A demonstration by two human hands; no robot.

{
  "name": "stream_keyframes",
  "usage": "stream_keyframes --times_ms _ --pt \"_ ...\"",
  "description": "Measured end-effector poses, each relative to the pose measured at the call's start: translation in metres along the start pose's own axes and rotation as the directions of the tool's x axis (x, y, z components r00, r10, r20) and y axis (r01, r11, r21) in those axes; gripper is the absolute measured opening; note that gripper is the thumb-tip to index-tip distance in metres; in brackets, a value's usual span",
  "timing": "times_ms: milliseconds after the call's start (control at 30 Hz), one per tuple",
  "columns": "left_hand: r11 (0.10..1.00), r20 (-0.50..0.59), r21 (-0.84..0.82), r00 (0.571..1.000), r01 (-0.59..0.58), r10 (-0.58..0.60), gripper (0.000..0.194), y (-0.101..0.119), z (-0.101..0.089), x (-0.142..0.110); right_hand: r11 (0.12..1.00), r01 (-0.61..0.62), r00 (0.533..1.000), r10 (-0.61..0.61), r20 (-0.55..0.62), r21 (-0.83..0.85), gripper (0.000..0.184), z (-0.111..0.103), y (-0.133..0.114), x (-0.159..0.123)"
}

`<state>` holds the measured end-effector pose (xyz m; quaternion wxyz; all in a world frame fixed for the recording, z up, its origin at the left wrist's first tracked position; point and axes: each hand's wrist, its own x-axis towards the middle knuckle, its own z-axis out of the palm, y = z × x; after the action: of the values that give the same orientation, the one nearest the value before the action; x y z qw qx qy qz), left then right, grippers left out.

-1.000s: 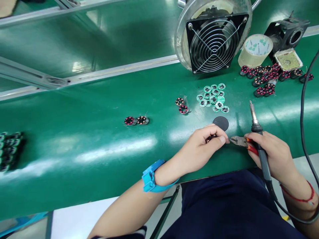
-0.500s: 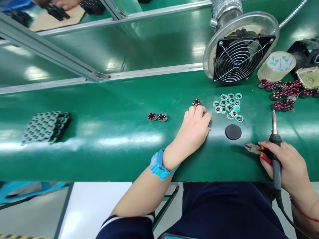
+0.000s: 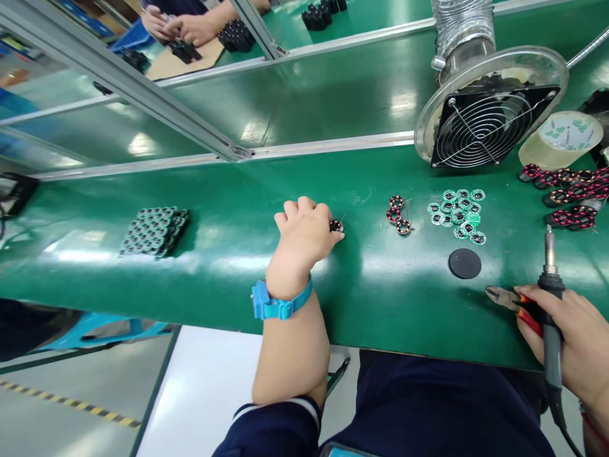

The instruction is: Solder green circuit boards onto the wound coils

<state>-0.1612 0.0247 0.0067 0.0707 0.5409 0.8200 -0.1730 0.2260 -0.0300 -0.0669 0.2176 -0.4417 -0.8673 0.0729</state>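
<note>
My left hand, with a blue wrist strap, is curled palm down over the bench. A small wound motor stator shows between its thumb and fingers. What else lies beneath the palm is hidden. To its right, three more stators sit close together. In my right hand are a soldering iron, its tip pointing away from me, and red-handled side cutters. Round green circuit boards lie in a loose pile, with a black disc just nearer to me.
A stack of board panels lies at left. A fume extractor fan stands at the back right, beside a tape roll and several stators. Beyond the metal frame, another person's hands handle black parts.
My left hand has moved left from the stators near the boards to the stators farther left. The view has shifted left. My right hand keeps its hold on the iron and cutters.
</note>
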Motion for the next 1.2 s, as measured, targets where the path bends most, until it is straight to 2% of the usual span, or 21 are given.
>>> stream_keyframes --times_ms 67,133,200,233,267,300,333,367,400,433,500,567,633,700,767,833,933,1067,1200 --pt "0.999 0.004 -0.012 0.999 -0.045 0.045 0.029 0.0 0.003 0.005 1.0 -0.001 1.0 0.001 -0.008 0.0 0.033 0.001 0.0 0.0" --pt "0.992 -0.038 -0.08 0.994 -0.102 0.099 0.022 0.001 0.003 0.008 1.0 0.005 1.0 -0.005 -0.022 0.003 0.033 0.002 0.001 0.0" --pt "0.934 -0.138 -0.281 0.973 -0.219 0.187 0.016 0.006 0.001 0.007 1.0 0.016 0.999 -0.015 -0.037 0.014 0.034 0.003 0.002 0.001" --pt "0.85 -0.208 -0.426 0.948 -0.309 0.241 0.015 0.01 0.0 0.005 1.0 0.016 0.999 -0.015 -0.046 0.025 0.034 0.004 0.002 0.001" --pt "0.711 -0.272 -0.577 0.916 -0.401 0.296 0.016 0.017 -0.001 0.001 0.999 0.009 0.999 -0.007 -0.05 0.038 0.034 0.004 0.001 0.001" --pt "0.527 -0.321 -0.709 0.879 -0.469 0.351 0.018 0.024 -0.002 -0.004 0.999 -0.009 0.998 0.012 -0.054 0.053 0.035 0.005 0.0 0.002" --pt "0.322 -0.35 -0.81 0.846 -0.489 0.403 0.02 0.034 -0.002 -0.01 0.997 -0.039 0.997 0.043 -0.059 0.073 0.035 0.005 -0.002 0.002" --pt "0.155 -0.339 -0.879 0.82 -0.451 0.461 0.023 0.044 0.0 -0.018 0.991 -0.077 0.994 0.085 -0.072 0.107 0.035 0.005 -0.006 0.003" --pt "0.048 -0.312 -0.919 0.797 -0.391 0.517 0.023 0.055 0.001 -0.026 0.979 -0.125 0.986 0.14 -0.088 0.158 0.035 0.005 -0.012 0.005" --pt "-0.011 -0.291 -0.938 0.774 -0.345 0.562 0.024 0.065 0.004 -0.035 0.957 -0.179 0.973 0.207 -0.105 0.226 0.035 0.004 -0.02 0.007" --pt "-0.027 -0.267 -0.946 0.727 -0.324 0.633 0.023 0.083 0.01 -0.051 0.865 -0.282 0.922 0.364 -0.133 0.416 0.037 0.004 -0.04 0.015" --pt "0.017 -0.271 -0.923 0.682 -0.384 0.679 0.022 0.096 0.015 -0.063 0.721 -0.359 0.87 0.488 -0.068 0.592 0.036 0.005 -0.06 0.026" --pt "0.077 -0.294 -0.877 0.657 -0.474 0.694 0.021 0.102 0.019 -0.07 0.603 -0.376 0.842 0.54 -0.012 0.703 0.036 0.008 -0.076 0.036" --pt "0.131 -0.334 -0.821 0.654 -0.555 0.679 0.021 0.104 0.021 -0.073 0.52 -0.381 0.816 0.577 0.014 0.764 0.036 0.011 -0.086 0.043" --pt "0.17 -0.382 -0.763 0.646 -0.624 0.661 0.022 0.104 0.021 -0.073 0.438 -0.374 0.789 0.614 0.031 0.817 0.036 0.014 -0.09 0.046" --pt "0.19 -0.423 -0.706 0.622 -0.682 0.659 0.022 0.102 0.022 -0.073 0.364 -0.358 0.771 0.635 0.053 0.86 0.037 0.015 -0.091 0.047" --pt "0.204 -0.46 -0.646 0.588 -0.736 0.665 0.022 0.102 0.023 -0.073 0.294 -0.351 0.756 0.65 0.084 0.889 0.039 0.016 -0.091 0.048" --pt "0.175 -0.503 -0.607 0.545 -0.775 0.671 0.021 0.102 0.025 -0.073 0.205 -0.299 0.747 0.657 0.096 0.932 0.04 0.018 -0.093 0.051" --pt "0.188 -0.498 -0.598 0.544 -0.779 0.675 0.02 0.102 0.028 -0.074 0.165 -0.272 0.753 0.65 0.103 0.948 0.044 0.022 -0.094 0.054"
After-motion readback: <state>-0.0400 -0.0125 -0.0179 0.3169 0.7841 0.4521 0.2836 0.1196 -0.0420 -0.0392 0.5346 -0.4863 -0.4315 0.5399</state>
